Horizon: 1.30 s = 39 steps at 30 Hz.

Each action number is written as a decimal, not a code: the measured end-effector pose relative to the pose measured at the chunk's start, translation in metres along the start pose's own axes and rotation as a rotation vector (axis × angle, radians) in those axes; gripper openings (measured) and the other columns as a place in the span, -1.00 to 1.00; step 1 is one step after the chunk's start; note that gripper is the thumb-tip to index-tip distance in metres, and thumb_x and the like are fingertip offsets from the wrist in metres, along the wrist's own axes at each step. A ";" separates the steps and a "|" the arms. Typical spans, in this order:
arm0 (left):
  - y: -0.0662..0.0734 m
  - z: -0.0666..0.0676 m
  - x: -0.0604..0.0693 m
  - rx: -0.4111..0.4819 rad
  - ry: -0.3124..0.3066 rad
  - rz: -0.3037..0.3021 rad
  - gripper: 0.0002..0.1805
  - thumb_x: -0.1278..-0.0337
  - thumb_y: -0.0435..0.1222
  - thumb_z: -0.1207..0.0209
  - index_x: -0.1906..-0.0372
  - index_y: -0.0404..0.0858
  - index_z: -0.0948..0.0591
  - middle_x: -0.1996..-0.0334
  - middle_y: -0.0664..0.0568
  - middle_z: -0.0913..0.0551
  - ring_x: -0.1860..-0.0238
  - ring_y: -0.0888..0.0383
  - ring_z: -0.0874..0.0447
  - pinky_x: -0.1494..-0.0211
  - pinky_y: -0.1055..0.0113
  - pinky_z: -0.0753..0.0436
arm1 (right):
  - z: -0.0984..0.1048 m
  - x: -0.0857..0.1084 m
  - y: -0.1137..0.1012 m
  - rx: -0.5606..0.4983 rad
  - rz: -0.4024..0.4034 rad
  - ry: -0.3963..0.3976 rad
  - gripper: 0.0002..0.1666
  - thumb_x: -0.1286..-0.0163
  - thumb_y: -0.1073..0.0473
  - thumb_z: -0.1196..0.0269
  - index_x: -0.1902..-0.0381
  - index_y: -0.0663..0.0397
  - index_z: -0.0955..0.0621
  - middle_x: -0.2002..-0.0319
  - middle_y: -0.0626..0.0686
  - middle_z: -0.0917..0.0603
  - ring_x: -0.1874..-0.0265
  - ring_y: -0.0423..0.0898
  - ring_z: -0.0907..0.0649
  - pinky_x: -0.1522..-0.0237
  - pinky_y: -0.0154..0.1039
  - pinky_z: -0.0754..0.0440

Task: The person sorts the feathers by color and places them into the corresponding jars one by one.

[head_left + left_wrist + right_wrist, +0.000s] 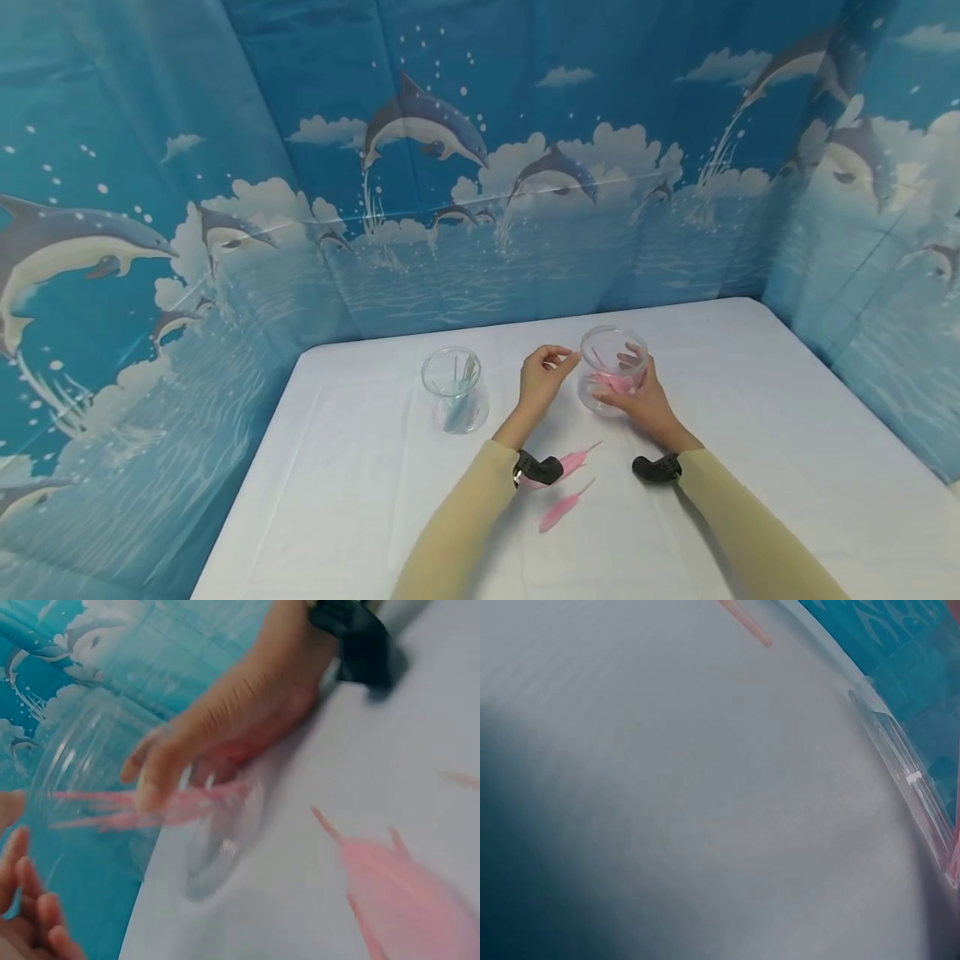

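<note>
A clear footed cup (587, 393) with pink feathers (613, 382) inside stands on the white table. My right hand (649, 403) grips its right side, thumb in front and fingers behind. Just left of the rim hovers my left hand (542, 379), its fingers bent. The left wrist view shows that hand's fingers (28, 877) loosely curled and apart from the thumb, with nothing visible between them. Two pink feathers lie nearer me: one feather (558, 510) in full view, another feather (576, 461) partly behind my left wrist strap.
To the left stands a second clear footed cup (467, 417) holding pale bluish-grey feathers (456, 408). Black wrist cameras sit on both wrists. A dolphin-print curtain (480, 267) hangs behind the white table (360, 500).
</note>
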<state>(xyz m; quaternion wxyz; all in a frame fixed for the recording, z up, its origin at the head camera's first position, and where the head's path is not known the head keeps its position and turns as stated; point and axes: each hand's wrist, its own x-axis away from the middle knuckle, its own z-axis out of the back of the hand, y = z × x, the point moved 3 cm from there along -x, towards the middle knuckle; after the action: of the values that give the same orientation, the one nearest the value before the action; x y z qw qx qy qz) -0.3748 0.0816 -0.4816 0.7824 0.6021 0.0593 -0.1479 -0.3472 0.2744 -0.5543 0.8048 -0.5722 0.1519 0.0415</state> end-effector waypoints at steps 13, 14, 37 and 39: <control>-0.022 -0.012 0.042 -0.762 -0.531 -0.023 -0.67 0.19 0.21 -0.35 0.55 0.09 -0.63 0.61 0.39 -0.49 0.49 0.37 -0.43 0.49 0.46 -0.40 | 0.005 -0.001 -0.005 -0.045 0.002 0.003 0.25 0.01 0.17 -0.53 -0.45 -0.04 0.04 -0.34 0.30 -0.21 -0.30 0.25 -0.21 -0.22 0.25 -0.17; -0.021 -0.015 0.045 -0.809 -0.537 -0.035 -0.66 0.22 0.23 -0.36 0.55 0.10 -0.62 0.61 0.40 -0.48 0.48 0.36 -0.42 0.49 0.45 -0.39 | 0.005 -0.001 -0.006 -0.046 0.004 0.004 0.25 0.01 0.17 -0.53 -0.45 -0.04 0.03 -0.34 0.30 -0.21 -0.30 0.25 -0.22 -0.22 0.26 -0.17; -0.014 -0.022 0.072 -0.956 -0.513 -0.109 -0.70 -0.03 0.07 -0.26 0.68 0.08 -0.64 0.68 0.33 -0.41 0.51 0.30 -0.33 0.53 0.46 -0.31 | 0.001 0.000 -0.006 -0.021 -0.020 -0.001 0.25 0.02 0.14 -0.53 -0.43 0.05 0.03 -0.34 0.33 -0.20 -0.30 0.28 -0.21 -0.23 0.25 -0.15; -0.014 -0.020 0.072 -0.921 -0.506 -0.128 -0.72 -0.07 0.05 -0.25 0.63 0.05 -0.66 0.65 0.33 -0.44 0.49 0.32 -0.35 0.51 0.48 -0.33 | 0.000 0.000 -0.004 -0.017 -0.030 -0.004 0.26 0.02 0.13 -0.53 -0.44 0.03 0.04 -0.34 0.32 -0.20 -0.31 0.27 -0.21 -0.24 0.25 -0.15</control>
<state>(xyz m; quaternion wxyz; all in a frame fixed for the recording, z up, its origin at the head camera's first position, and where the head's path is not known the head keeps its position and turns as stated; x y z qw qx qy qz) -0.3092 0.0861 -0.5197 0.9451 0.1369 -0.0357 -0.2947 -0.3457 0.2733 -0.5505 0.8008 -0.5811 0.1413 0.0319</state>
